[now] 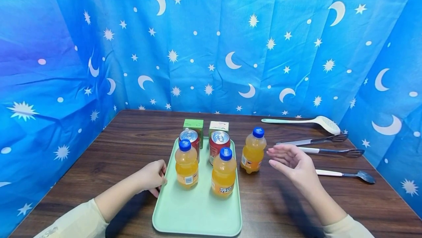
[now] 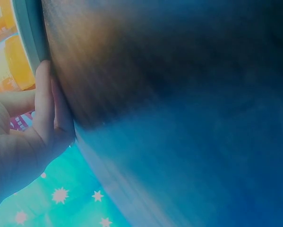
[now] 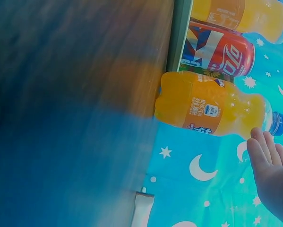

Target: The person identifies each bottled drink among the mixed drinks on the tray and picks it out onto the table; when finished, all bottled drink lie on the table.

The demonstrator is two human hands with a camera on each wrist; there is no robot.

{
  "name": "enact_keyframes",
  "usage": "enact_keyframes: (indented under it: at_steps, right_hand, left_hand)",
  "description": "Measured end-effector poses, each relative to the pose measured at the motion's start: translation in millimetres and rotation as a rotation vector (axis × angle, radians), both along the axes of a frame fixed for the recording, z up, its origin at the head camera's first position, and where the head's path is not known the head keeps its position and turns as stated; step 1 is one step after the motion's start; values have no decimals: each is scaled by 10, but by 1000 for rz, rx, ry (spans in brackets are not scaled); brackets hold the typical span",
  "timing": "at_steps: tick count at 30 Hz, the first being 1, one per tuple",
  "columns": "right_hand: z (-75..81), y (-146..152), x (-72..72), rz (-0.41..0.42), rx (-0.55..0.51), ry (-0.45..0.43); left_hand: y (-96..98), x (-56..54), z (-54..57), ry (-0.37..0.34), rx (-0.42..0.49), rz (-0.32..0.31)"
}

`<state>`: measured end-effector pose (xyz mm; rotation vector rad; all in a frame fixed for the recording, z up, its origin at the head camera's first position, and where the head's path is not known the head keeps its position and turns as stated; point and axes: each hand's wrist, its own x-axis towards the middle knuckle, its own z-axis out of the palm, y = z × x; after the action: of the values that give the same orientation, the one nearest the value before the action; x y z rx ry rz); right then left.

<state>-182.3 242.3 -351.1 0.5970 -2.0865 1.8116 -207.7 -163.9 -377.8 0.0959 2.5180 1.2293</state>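
Note:
A pale green tray lies on the table, its left rim held by my left hand. In the left wrist view the fingers of that hand lie along the tray's outer side. On the tray stand two orange soda bottles with blue caps, one at left and one at right, and two red soda cans behind them. A third orange soda bottle stands upright on the table, right of the tray. Beside it my right hand has its fingers extended, holding nothing.
A green carton and a white-topped carton stand behind the cans. Toward the right lie a slotted turner, two utensils with pale handles and a dark-headed spoon. Blue star-and-moon cloth hangs behind the table.

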Motion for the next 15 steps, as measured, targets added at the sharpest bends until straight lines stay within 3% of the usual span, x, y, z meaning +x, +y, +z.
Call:
enact_keyframes:
  at_steps: [15]
  right_hand:
    - [0, -52, 38, 49, 9, 74]
  left_hand:
    - [6, 3, 4, 1, -6, 3]
